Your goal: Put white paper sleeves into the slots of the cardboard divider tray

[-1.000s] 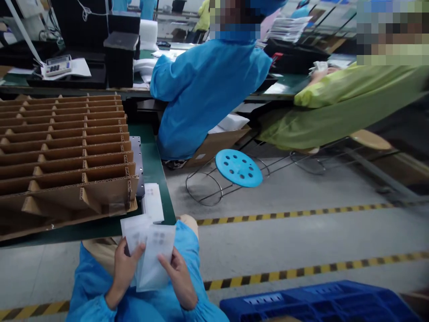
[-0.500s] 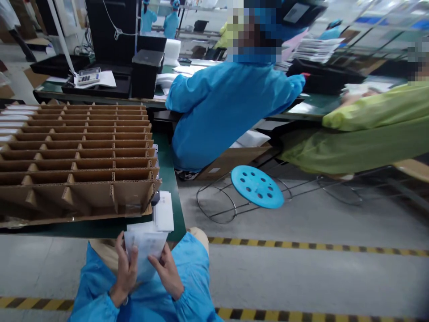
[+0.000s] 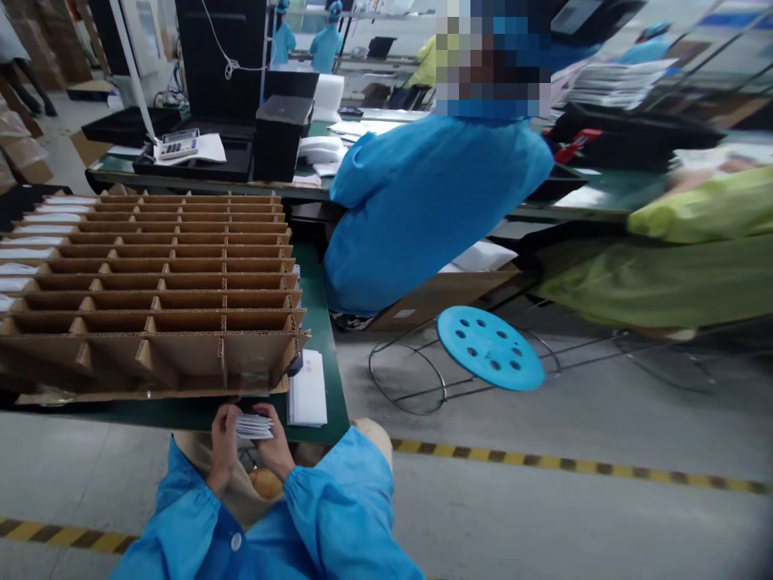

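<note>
Between my two hands, at the near edge of the green table (image 3: 181, 409), is a small stack of thin white packets (image 3: 254, 427), seen edge-on. My left hand (image 3: 225, 443) grips its left end and my right hand (image 3: 274, 443) its right end. Just to the right, another pile of flat white packets (image 3: 307, 391) lies on the table beside the carton. The cardboard carton with dividers (image 3: 187, 342) stands just beyond my hands. White packets (image 3: 36, 242) fill slots in its left column, while the nearer slots in view show bare cardboard.
A person in a blue smock (image 3: 423, 201) sits ahead at a workbench, with a person in yellow-green (image 3: 682, 274) farther right. A blue round stool (image 3: 490, 348) stands on the floor to the right. Another carton (image 3: 435, 302) sits under the bench.
The packets in my hands were upright with a broad face showing; now they are tipped edge-on and farther forward, close to the carton. My view has shifted slightly left.
</note>
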Action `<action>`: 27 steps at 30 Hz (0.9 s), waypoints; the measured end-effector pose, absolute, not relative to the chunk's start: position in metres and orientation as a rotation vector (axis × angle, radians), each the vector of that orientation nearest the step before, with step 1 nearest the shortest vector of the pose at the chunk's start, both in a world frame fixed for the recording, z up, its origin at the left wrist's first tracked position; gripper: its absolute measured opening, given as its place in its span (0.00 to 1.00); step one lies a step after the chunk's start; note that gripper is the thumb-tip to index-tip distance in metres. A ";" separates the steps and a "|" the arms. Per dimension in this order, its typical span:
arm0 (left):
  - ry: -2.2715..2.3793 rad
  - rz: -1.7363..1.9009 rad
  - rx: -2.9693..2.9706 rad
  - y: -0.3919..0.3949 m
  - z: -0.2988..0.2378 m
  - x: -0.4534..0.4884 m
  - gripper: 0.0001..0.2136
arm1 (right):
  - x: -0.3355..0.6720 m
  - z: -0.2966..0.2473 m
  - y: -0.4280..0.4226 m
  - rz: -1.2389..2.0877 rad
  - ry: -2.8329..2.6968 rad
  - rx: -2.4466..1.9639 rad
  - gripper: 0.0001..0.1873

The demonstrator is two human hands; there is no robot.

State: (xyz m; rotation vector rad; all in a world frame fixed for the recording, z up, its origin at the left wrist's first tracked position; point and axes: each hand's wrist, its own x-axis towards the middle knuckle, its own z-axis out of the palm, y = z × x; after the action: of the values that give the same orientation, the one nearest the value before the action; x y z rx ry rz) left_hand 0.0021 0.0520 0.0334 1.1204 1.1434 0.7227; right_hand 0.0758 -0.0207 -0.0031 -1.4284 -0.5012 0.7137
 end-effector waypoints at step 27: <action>1.146 0.990 1.305 0.032 0.158 -0.104 0.22 | -0.004 0.123 -0.050 0.723 -0.734 -1.625 0.23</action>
State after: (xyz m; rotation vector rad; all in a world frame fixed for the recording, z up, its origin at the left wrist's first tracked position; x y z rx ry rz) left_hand -0.1043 0.0318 0.1581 1.3047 1.1456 0.9897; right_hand -0.0037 -0.0498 0.1230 -1.6250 -0.7341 0.7235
